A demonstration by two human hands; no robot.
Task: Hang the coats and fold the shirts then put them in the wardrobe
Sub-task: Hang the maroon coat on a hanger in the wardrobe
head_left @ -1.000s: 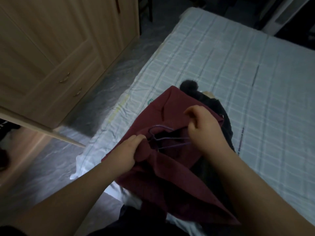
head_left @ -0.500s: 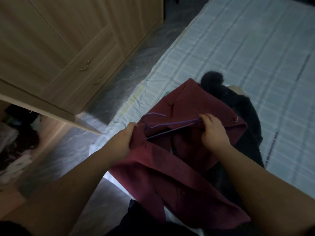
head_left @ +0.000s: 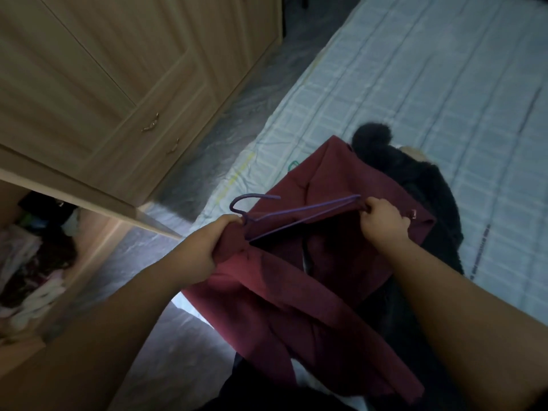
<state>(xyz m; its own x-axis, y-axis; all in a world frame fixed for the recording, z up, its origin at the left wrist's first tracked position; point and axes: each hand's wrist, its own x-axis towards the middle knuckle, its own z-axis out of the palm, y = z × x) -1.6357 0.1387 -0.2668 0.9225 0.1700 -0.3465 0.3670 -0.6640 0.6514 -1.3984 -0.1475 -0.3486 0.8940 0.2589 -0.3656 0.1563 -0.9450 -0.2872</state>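
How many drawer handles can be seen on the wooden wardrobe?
2. The upper handle is on the wardrobe front near the middle; the lower handle sits just below and right of it. Others may be out of view.

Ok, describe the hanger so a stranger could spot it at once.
Find the checked bed; at its near corner lies a maroon coat between both hands. The hanger spans its collar: thin purple wire, the only purple thing, its hook poking out by the left hand.
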